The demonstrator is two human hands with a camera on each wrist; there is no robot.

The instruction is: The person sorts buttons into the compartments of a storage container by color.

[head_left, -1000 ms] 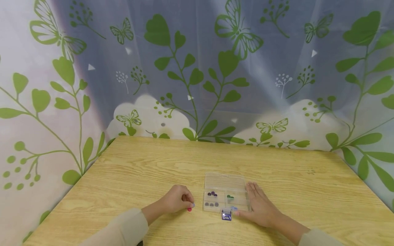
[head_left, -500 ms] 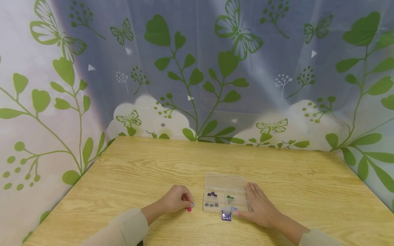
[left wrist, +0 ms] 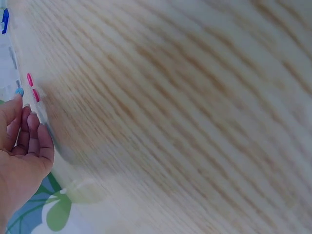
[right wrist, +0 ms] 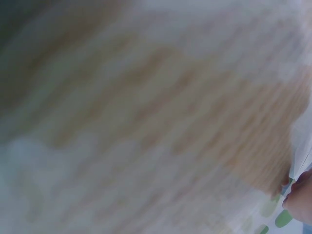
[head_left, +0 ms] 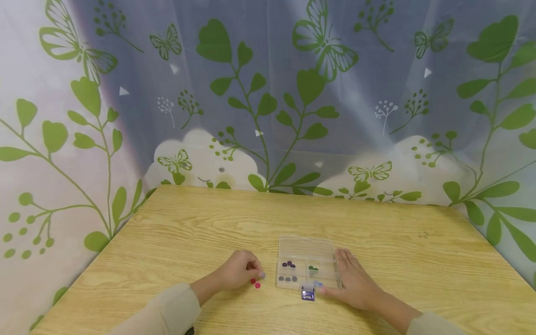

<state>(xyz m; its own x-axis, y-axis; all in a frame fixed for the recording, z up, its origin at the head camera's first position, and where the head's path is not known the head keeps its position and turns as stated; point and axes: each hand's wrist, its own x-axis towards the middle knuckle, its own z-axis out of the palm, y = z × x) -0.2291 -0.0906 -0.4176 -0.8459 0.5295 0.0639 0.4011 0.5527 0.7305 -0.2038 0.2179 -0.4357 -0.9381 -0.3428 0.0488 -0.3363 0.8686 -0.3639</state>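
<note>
My left hand (head_left: 239, 270) pinches a small light-blue button (left wrist: 19, 91) between thumb and fingertips, left of the box. Just below those fingertips, two pink-red buttons (head_left: 257, 285) lie on the table. The clear plastic box (head_left: 279, 271) has its lid (head_left: 305, 247) raised at the back and a blue latch (head_left: 308, 293) hanging at the front. In its compartments are dark purple buttons (head_left: 289, 264), grey ones (head_left: 288, 279), green ones (head_left: 313, 268) and light-blue ones (head_left: 318, 284). My right hand (head_left: 356, 282) rests against the box's right side, fingers straight, thumb near the front edge.
The wooden table (head_left: 209, 223) reaches back to a curtain (head_left: 268, 93) printed with leaves and butterflies. A small dark mark (head_left: 424, 234) shows on the tabletop at the far right.
My left hand has shifted slightly up and away from the table, and a second pink-red button now shows beside the first. The right hand and box have stayed in place.
</note>
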